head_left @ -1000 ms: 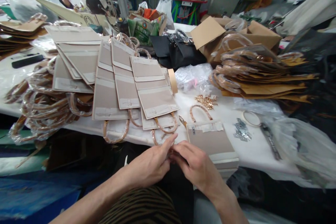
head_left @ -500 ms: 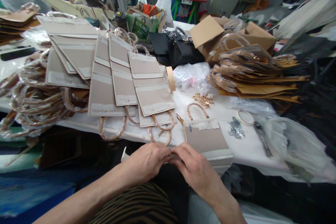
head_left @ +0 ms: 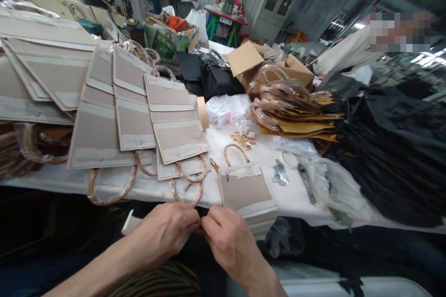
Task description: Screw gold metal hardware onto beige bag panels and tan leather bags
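Note:
My left hand (head_left: 166, 232) and my right hand (head_left: 225, 239) meet fingertip to fingertip just below the table's front edge, both pinched on something small that I cannot make out. Right above them a beige paper bag (head_left: 244, 190) with a copper-coloured wrapped handle lies flat on the white table (head_left: 296, 195), hanging slightly over the edge. To its left, several similar beige bags (head_left: 174, 125) lie fanned out in overlapping rows.
Gold metal fittings (head_left: 244, 138), silver clips (head_left: 279, 174), a tape roll (head_left: 202, 112) and crumpled plastic (head_left: 226, 109) lie behind the bag. Brown bags with wrapped handles (head_left: 292, 111) are stacked at right, by an open carton (head_left: 251, 60). Black material (head_left: 393, 148) is heaped far right.
The view has swung to the right and down. My two hands stayed together at the table's edge, still pinching; they sit lower in the picture now.

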The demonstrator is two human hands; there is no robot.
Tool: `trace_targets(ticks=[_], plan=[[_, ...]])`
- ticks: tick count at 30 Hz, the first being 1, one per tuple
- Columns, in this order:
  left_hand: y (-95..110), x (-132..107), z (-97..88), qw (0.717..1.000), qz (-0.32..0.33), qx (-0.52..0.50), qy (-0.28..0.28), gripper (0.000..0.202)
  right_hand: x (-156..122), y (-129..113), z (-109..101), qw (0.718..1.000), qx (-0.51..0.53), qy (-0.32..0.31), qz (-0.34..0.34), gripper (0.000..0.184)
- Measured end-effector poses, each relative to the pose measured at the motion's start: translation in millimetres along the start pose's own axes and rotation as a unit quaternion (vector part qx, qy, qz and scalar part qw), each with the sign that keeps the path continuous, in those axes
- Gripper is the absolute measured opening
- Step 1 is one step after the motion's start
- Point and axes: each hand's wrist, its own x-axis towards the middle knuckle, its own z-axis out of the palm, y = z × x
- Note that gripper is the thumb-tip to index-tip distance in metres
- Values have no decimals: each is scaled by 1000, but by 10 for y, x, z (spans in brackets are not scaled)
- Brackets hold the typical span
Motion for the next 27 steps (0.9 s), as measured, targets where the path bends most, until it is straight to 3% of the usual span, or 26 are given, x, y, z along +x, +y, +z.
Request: trace_targets(ticks=[2, 5, 8, 12, 15, 18, 22, 27], plan=[[-87, 8, -31, 994, 16, -112, 4, 33, -36, -50, -26, 998, 17, 41, -34, 14], [-297, -1, -67, 967, -39, -249, 45, 44, -79, -73, -72, 988, 62, 109, -90, 8], [-484, -88, -70, 947, -83, -298, 88, 47, -73, 150, -79, 976, 137, 171, -14, 11], [-560, -264, 19, 955, -66, -283, 53, 39, 8, 760, 83, 931, 184, 230, 215, 21], [-575, -335, 127, 972, -32, -229, 50, 31, 71, 1084, 273, 888, 238, 244, 308, 40], [-614, -349, 214, 980, -8, -190, 58, 28, 109, 1157, 365, 858, 290, 252, 340, 50], [-631, -348, 280, 984, 11, -172, 54, 29, 119, 1102, 297, 856, 302, 248, 338, 72], [-566, -319, 316, 989, 22, -147, 14, 31, 138, 1073, 253, 876, 284, 199, 337, 41]])
